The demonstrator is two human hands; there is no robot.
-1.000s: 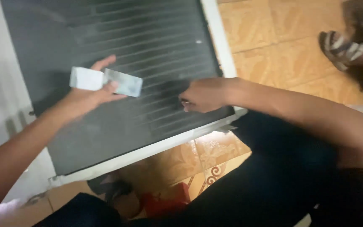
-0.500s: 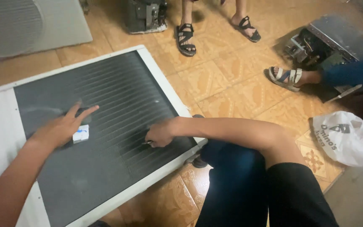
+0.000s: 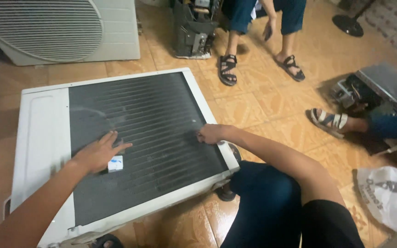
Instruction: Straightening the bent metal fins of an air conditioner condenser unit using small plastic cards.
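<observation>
The air-conditioner outdoor unit (image 3: 42,138) lies flat on the tiled floor (image 3: 263,105), its dark finned coil (image 3: 152,133) facing up; the left hand (image 3: 98,154) rests flat on the fins with fingers spread, holding nothing, a small white-and-blue packet (image 3: 115,164) touching its underside; the right hand (image 3: 212,133) is curled loosely at the coil's right edge, beside the white frame, and whether it pinches anything cannot be told; left of the left hand runs a bare white panel to the unit's edge; beyond the right hand the floor lies open up to another person's sandalled feet (image 3: 228,70); farther right a third sandalled foot (image 3: 329,120) and a white plastic bag (image 3: 387,197); a second outdoor unit (image 3: 116,32) stands past the far edge.
</observation>
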